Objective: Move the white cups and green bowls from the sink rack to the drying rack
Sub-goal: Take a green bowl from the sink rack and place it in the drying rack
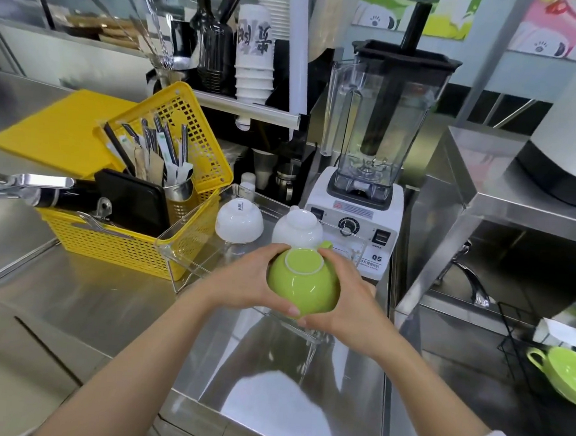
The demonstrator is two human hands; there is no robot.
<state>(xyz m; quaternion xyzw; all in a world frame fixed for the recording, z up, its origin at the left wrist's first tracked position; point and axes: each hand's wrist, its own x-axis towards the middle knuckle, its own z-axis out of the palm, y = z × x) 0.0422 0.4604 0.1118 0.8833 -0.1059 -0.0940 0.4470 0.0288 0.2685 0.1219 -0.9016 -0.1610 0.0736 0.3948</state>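
- Gripping from both sides, the left hand (245,279) and the right hand (346,295) clasped an upturned glossy green ceramic bowl (304,288), its pale ringed foot facing up.
- The left thumb lay along the bowl's near edge, and the right fingers curled over its far rim, where a small green handle showed.
- That bowl was held over the near part of a clear plastic drying rack (210,246) standing on the steel counter (112,308).
- Just behind the bowl, two upturned white ceramic cups (239,223) sat side by side in the clear rack, the right one (297,228) almost touching the green bowl.
- To the left of the rack stood a yellow perforated plastic basket (126,245) holding a metal cutlery cup and black utensils.
- Behind the rack stood a white-based blender with a clear jug (376,129).
- Well apart at the right edge, a second green bowl with a loop handle (565,374) lay open side up beside a black wire rack (515,346).
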